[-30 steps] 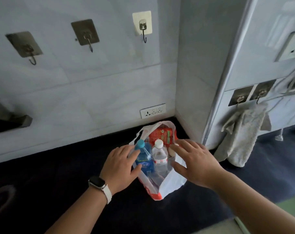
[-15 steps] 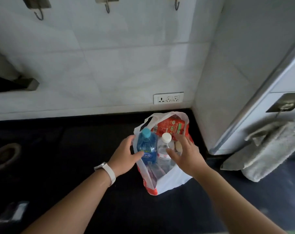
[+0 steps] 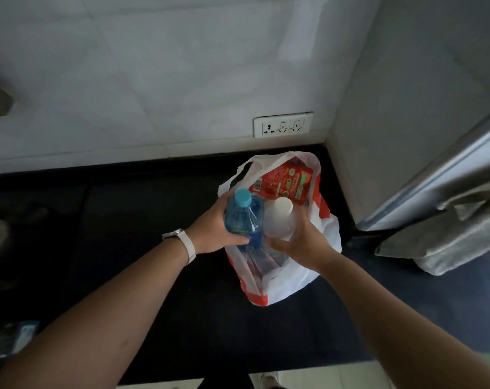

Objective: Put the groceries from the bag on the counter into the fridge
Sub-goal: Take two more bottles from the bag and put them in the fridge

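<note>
Your left hand (image 3: 213, 226) is wrapped around the blue bottle (image 3: 242, 220), fingers curled round its body below the teal cap (image 3: 242, 197), thumb pressed against the lower part near the label. Your right hand (image 3: 300, 240) is clamped on the clear bottle (image 3: 279, 223) with the white cap (image 3: 280, 205), gripping it from the right side and underneath. The two bottles stand side by side, touching or nearly so, both upright with their caps toward you, and your two hands sit close together over the mouth of the bag (image 3: 297, 279).

The white and orange plastic bag rests on the dark bench (image 3: 154, 220), near the back corner where the pale tiled wall (image 3: 154, 80) meets a side panel. The bottoms of both bottles are down inside the bag's opening; you cannot tell from here whether they have cleared its floor. Behind the bottles, toward the wall, a red packet (image 3: 286, 181) stands in the bag, leaning against its far side, apart from both of your hands.

A white watch (image 3: 186, 242) is strapped on your left wrist. A white socket strip (image 3: 283, 125) is set in the wall just above the bench, behind the bag. To the right a grey cloth (image 3: 448, 242) hangs beside a metal edge (image 3: 434, 175).
</note>
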